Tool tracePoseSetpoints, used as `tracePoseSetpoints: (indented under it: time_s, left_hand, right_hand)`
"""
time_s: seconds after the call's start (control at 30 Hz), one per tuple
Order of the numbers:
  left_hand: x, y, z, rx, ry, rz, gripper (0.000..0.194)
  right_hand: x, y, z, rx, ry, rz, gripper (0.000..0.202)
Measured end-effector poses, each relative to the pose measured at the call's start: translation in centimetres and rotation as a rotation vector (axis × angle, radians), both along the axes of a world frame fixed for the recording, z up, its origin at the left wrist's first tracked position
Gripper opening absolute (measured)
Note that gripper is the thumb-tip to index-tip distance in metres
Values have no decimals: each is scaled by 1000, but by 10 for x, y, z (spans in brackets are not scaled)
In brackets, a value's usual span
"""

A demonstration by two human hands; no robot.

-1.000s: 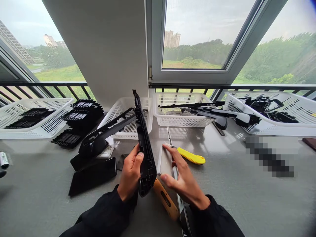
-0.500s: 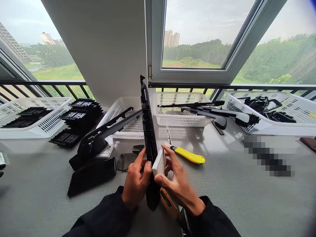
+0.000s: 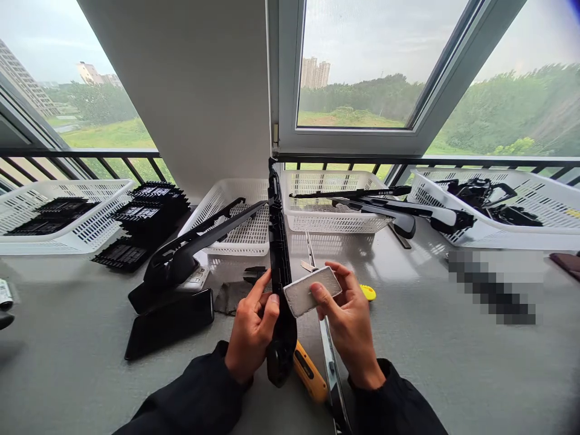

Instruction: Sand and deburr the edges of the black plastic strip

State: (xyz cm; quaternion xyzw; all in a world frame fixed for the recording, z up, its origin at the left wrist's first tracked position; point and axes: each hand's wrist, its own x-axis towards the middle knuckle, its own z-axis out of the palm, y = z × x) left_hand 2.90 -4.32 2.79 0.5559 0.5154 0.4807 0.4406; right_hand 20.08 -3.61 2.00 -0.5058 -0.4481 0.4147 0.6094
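My left hand [image 3: 254, 326] is closed around the lower part of a long black plastic trim piece [image 3: 278, 260], held upright with its ribbed side showing. In my right hand [image 3: 348, 320] is a pale grey rectangular block [image 3: 306, 295], gripped with the thumb on its flat face. The block's left end meets or nearly meets the trim piece's edge; contact is hard to tell. Behind the right hand, the yellow end of a utility knife [image 3: 368, 293] shows, its handle mostly hidden. Below the hands lie a yellow-orange tool [image 3: 310, 373] and a long metal strip [image 3: 333, 362].
A black phone [image 3: 170, 326] and black trim parts [image 3: 181, 266] lie to the left, near stacked black grid pieces [image 3: 149, 208]. White baskets [image 3: 338, 223] line the back, some holding black parts. More long trim parts [image 3: 389, 208] rest across the baskets at right. A blurred patch [image 3: 492, 287] covers something.
The block has turned from edge-on to flat face toward me as my right hand moved right and rotated. The trim piece's top has dropped lower and shifted slightly right.
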Motion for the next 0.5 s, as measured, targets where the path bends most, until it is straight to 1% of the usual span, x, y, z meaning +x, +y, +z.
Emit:
tracePoseSetpoints:
  time_s: [0.1,0.17,0.2,0.23,0.27,0.33,0.37,0.4,0.43,0.5]
  left_hand:
    - [0,1,0,-14,-5,-3,67]
    - [0,2,-1,-5,0,-1,67]
    - [0,2,-2,3,6,5,67]
    - [-1,2,-2,13,20,11,66]
    - [-1,2,-3,26,40,17,66]
    - [-3,3,-4,52,85,31,66]
    - [-4,3,-5,65,104,38,67]
    - [-5,4,-5,75,116,45,68]
    - [-5,4,-5,80,123,54,69]
    - [-6,3,-5,94,124,64,70]
  right_hand:
    - [1,-2,2,85,58,-126,43]
    - [0,-5,2,161,32,-160,36]
    - [-1,-7,2,198,-18,-128,32]
    - [-2,-8,2,236,-85,-59,29]
    - [-3,-10,2,275,-161,44,30]
    - [-6,-13,4,353,-286,262,39]
    - [-7,-13,5,381,-325,333,45]
    - [-8,-13,5,392,-353,365,48]
    - [-8,-13,5,389,-376,365,48]
    - [-8,-12,4,348,-411,312,42]
